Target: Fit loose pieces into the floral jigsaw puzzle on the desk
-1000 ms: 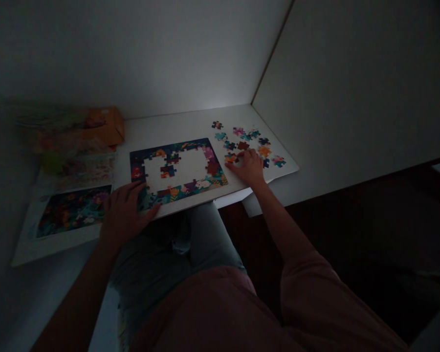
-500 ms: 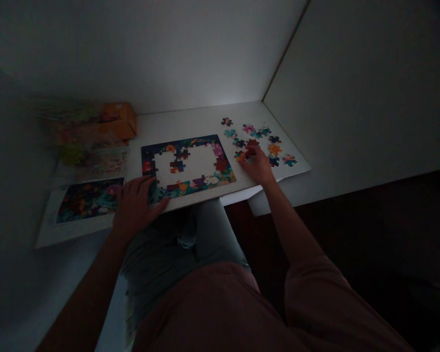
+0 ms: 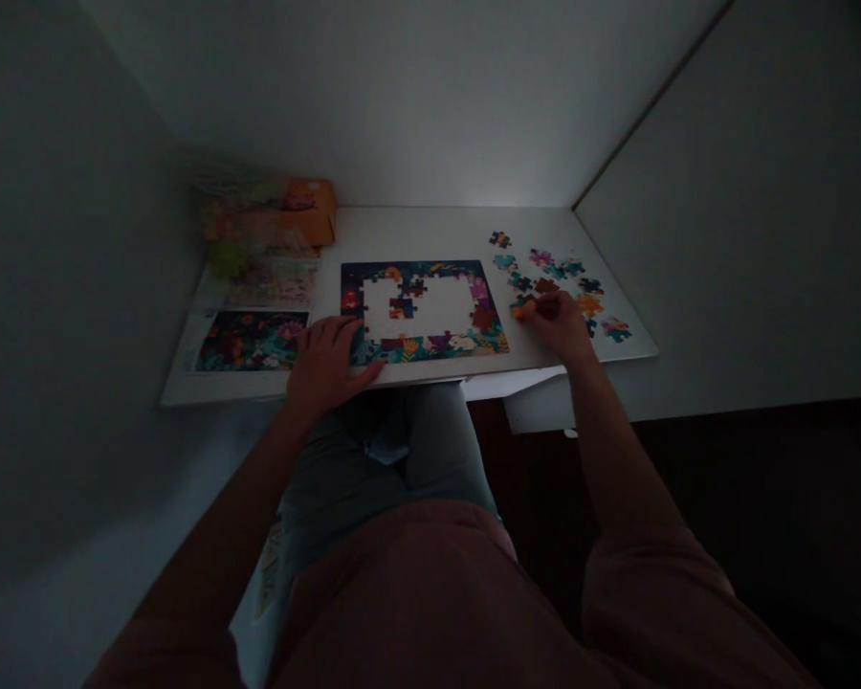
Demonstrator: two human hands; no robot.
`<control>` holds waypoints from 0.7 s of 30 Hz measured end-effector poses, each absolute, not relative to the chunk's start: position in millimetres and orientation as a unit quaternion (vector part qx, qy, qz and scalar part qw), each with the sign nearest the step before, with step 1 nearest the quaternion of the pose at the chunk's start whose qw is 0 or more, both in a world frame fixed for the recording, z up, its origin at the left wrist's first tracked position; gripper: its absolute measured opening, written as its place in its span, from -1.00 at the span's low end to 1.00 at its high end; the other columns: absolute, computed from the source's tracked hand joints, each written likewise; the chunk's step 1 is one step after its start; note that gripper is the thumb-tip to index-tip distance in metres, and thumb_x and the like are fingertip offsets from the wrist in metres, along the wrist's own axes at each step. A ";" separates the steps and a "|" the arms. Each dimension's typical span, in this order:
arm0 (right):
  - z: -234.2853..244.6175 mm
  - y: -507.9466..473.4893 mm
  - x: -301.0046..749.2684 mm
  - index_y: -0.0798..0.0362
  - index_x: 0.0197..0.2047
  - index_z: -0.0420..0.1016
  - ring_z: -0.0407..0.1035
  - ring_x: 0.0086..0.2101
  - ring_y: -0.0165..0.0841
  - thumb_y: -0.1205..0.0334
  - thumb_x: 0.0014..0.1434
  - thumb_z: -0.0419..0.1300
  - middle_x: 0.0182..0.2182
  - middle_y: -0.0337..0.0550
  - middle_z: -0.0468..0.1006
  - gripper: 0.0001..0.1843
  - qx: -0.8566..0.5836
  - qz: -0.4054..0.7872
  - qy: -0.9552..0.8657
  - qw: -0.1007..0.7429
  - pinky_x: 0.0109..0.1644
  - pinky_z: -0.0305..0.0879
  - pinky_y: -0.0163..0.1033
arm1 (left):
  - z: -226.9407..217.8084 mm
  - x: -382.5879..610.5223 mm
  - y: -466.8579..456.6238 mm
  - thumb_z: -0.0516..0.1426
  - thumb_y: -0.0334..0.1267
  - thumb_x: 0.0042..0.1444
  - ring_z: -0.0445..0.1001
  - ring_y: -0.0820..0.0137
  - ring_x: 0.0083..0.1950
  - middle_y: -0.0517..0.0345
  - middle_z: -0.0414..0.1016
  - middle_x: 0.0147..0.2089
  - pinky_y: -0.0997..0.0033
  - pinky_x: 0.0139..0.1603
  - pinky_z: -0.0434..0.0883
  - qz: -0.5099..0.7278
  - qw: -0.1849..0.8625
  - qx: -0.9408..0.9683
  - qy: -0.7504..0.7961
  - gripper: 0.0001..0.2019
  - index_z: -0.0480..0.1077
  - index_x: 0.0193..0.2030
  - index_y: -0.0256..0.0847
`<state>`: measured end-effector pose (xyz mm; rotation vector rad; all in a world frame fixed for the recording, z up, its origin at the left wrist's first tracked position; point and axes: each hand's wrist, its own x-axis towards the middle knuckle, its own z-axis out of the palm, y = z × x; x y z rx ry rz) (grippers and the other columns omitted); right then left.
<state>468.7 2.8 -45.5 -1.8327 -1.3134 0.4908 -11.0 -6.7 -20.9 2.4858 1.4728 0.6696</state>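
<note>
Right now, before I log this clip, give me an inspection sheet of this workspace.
Surface: white desk, dimly lit.
Job's things: jigsaw puzzle, border mostly built, white middle holding a few pieces; loose pieces scattered to its right.
Clutter: printed picture card, patterned sheet and orange box, all left of the puzzle.
Hands: left hand resting on the puzzle's near left corner; right hand with fingertips at an orange piece.
Cables: nothing seen.
Surroundings: white walls behind and to the right; dark floor below.
</note>
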 end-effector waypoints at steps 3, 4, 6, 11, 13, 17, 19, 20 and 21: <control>-36.1 5.0 446.7 -0.29 -0.12 0.35 0.75 0.05 0.13 -0.45 0.24 0.46 -0.09 -0.05 0.76 -0.45 -0.671 0.245 -0.537 0.449 0.22 0.73 0.37 | -23.9 -12.2 -5.5 0.34 0.33 0.41 0.45 -0.44 0.57 -0.22 0.60 0.55 -0.71 0.59 0.38 0.244 0.110 0.831 0.487 -0.29 0.50 0.61 0.21; -32.0 5.3 433.8 -0.28 -0.10 0.36 0.76 0.03 0.11 -0.46 0.19 0.51 -0.10 -0.09 0.76 -0.41 -0.644 0.271 -0.540 0.469 0.22 0.74 0.36 | -25.0 -12.6 -5.1 0.35 0.34 0.40 0.46 -0.45 0.57 -0.23 0.60 0.55 -0.71 0.60 0.38 0.249 0.116 0.831 0.484 -0.28 0.52 0.60 0.20; -22.6 6.0 403.0 -0.27 0.01 0.43 0.76 -0.02 0.04 -0.41 0.10 0.61 -0.11 -0.18 0.76 -0.33 -0.589 0.332 -0.546 0.494 0.23 0.76 0.29 | -27.4 -13.1 -4.5 0.35 0.37 0.40 0.46 -0.46 0.57 -0.23 0.60 0.54 -0.70 0.60 0.37 0.260 0.121 0.829 0.480 -0.28 0.53 0.58 0.19; -2.3 13.2 331.1 -0.29 0.21 0.63 0.75 -0.11 -0.05 -0.32 0.26 0.59 -0.20 -0.24 0.75 -0.41 -0.517 0.425 -0.599 0.439 0.21 0.74 0.19 | -30.3 -12.3 -4.8 0.32 0.32 0.49 0.43 -0.44 0.60 -0.34 0.55 0.56 -0.65 0.63 0.33 0.251 0.112 0.831 0.484 -0.30 0.47 0.60 0.03; -0.1 18.1 312.4 -0.28 0.10 0.64 0.75 -0.08 0.00 -0.34 0.25 0.60 -0.21 -0.20 0.76 -0.47 -0.523 0.431 -0.605 0.417 0.15 0.74 0.18 | -29.5 -11.5 -5.9 0.33 0.29 0.49 0.42 -0.43 0.61 -0.36 0.54 0.57 -0.62 0.66 0.31 0.247 0.119 0.830 0.486 -0.30 0.47 0.59 -0.02; -3.9 24.4 288.3 -0.26 -0.06 0.52 0.73 0.00 0.03 -0.43 0.23 0.59 -0.14 -0.13 0.77 -0.44 -0.536 0.444 -0.592 0.407 0.05 0.72 0.14 | -28.4 -11.8 -7.5 0.39 0.23 0.45 0.44 -0.46 0.62 -0.31 0.55 0.56 -0.62 0.68 0.30 0.267 0.145 0.818 0.489 -0.33 0.51 0.55 0.00; -6.1 24.9 280.5 -0.25 -0.10 0.46 0.72 -0.03 0.02 -0.46 0.20 0.58 -0.13 -0.12 0.77 -0.39 -0.526 0.462 -0.585 0.409 -0.04 0.71 0.12 | -28.3 -12.6 -7.4 0.40 0.15 0.46 0.45 -0.43 0.62 -0.25 0.57 0.55 -0.59 0.68 0.31 0.279 0.153 0.811 0.492 -0.39 0.53 0.53 0.03; -6.8 24.5 277.3 -0.24 -0.12 0.44 0.71 -0.06 0.02 -0.48 0.19 0.58 -0.14 -0.11 0.76 -0.38 -0.524 0.470 -0.582 0.407 -0.10 0.69 0.10 | -28.0 -12.7 -7.0 0.40 0.12 0.47 0.46 -0.40 0.63 -0.22 0.59 0.55 -0.57 0.69 0.31 0.284 0.155 0.807 0.494 -0.43 0.54 0.52 0.05; -7.1 24.0 274.4 -0.24 -0.13 0.42 0.70 -0.10 0.01 -0.50 0.19 0.58 -0.15 -0.11 0.76 -0.36 -0.525 0.477 -0.579 0.401 -0.17 0.66 0.09 | -27.6 -12.4 -6.3 0.39 0.09 0.49 0.48 -0.36 0.62 -0.18 0.62 0.53 -0.53 0.70 0.32 0.291 0.158 0.802 0.497 -0.45 0.54 0.51 0.06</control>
